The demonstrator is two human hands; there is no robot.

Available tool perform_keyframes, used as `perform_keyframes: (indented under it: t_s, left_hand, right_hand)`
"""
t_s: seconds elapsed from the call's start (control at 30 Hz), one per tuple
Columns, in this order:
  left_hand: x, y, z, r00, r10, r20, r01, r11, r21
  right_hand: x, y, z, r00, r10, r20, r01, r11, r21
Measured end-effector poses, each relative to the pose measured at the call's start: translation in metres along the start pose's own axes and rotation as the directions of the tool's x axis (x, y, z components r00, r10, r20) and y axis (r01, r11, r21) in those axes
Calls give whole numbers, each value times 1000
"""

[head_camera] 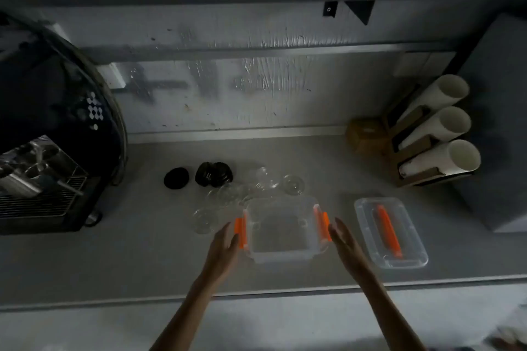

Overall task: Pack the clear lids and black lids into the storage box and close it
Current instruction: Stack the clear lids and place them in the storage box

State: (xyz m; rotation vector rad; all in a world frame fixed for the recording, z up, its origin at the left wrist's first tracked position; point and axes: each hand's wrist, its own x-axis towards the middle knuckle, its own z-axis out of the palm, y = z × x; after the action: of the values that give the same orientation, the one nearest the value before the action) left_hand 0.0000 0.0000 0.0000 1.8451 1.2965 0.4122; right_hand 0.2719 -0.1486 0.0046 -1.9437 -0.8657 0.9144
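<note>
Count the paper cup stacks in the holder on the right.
3: the far stack, the middle stack and the near stack, side by side in the cardboard holder. None looks hidden.

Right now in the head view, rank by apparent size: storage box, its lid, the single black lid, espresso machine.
1. espresso machine, largest though cut off at the frame edge
2. storage box
3. box lid, close to the box in size, so that order is unsure
4. single black lid
</note>
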Motion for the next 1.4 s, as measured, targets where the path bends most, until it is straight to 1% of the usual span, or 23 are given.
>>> perform_keyframes:
  t_s: [0.03, 0.1, 0.13, 0.2, 0.27, 0.33, 0.37, 0.4, 0.43, 0.53, 0.6, 0.7, 0.77, 0.8, 0.87, 0.9, 0.97, 1.0, 1.07, 1.17, 1.23, 1.33, 1.4]
  left_hand:
    - [1, 3, 4, 1000, -5, 21, 7, 998, -65]
    - [1, 7, 11, 996, -9, 93, 19, 995, -100]
    - [-1, 9, 17, 992, 5, 127, 9, 994, -111]
    - [-3, 5, 28, 994, 20, 112, -5, 992, -130]
    - [-7, 4, 32, 994, 66, 86, -55, 991, -125]
    - [-12, 1, 37, 994, 98, 42, -91, 986, -142]
    - [-15, 0, 38, 993, 115, 27, -109, 982, -151]
    - [-19, -1, 39, 992, 125, 19, -120, 981, -154]
    - [-21, -3, 40, 991, 131, 14, -127, 979, -160]
    - [-27, -2, 41, 993, 113, 11, -110, 980, -165]
    - [-25, -6, 42, 997, 82, 12, -80, 986, -144]
    - [-20, -14, 41, 998, 66, 11, -65, 991, -119]
    - [-21, -15, 39, 1000, 26, 4, -25, 994, -104]
    - [-22, -12, 36, 1000, -5, -13, 4, 997, -80]
    - [-19, -10, 27, 993, -46, -105, 44, 999, -21]
    - [-16, -11, 20, 986, -50, -158, 49, 999, -5]
    - [-2, -20, 6, 964, -71, -255, 75, 997, 7]
    - [9, -26, -1, 950, -83, -301, 93, 996, 19]
    - [38, -43, -15, 931, -105, -349, 134, 989, 62]
    - [81, -72, -28, 942, -177, -285, 234, 955, 180]
    - [106, -92, -30, 946, -247, -209, 298, 918, 261]
    - [125, -103, -29, 951, -286, -114, 307, 912, 271]
    - [135, -111, -25, 947, -313, -77, 322, 899, 296]
  right_hand:
    - [2, 1, 5, 999, 9, -33, -7, 997, 76]
    - [12, 18, 14, 999, -10, -43, 18, 981, 192]
    - [12, 21, 16, 999, -19, -32, 25, 983, 180]
    - [9, 21, 25, 1000, 3, -27, 2, 986, 169]
    - [7, 26, 30, 998, -63, 21, 59, 988, 146]
    - [1, 32, 35, 985, -170, -41, 173, 979, 103]
    - [0, 38, 37, 982, -177, -67, 183, 980, 83]
    - [4, 54, 39, 983, -173, -61, 178, 980, 88]
    - [1, 53, 40, 983, -166, -77, 172, 982, 82]
    - [-7, 41, 38, 975, -193, -114, 198, 979, 38]
    - [-7, 34, 40, 965, -239, -104, 243, 970, 20]
    - [-3, 35, 40, 965, -249, -77, 253, 967, 38]
    - [-4, 39, 38, 979, -198, -58, 196, 980, -29]
    - [-7, 37, 36, 989, -134, -70, 128, 988, -84]
    - [-9, 20, 30, 986, -14, -166, -24, 974, -223]
    - [-8, 8, 26, 974, -30, -224, -36, 959, -283]
    - [2, -27, 27, 951, -142, -274, 51, 948, -313]
    - [10, -48, 31, 946, -190, -261, 105, 946, -308]
    - [36, -89, 56, 951, -251, -180, 185, 930, -317]
    - [87, -136, 118, 949, -312, 34, 302, 881, -364]
    - [127, -145, 166, 963, -230, 141, 269, 862, -430]
    - [179, -137, 219, 983, -92, 160, 168, 802, -573]
    - [201, -129, 242, 987, -37, 158, 127, 778, -615]
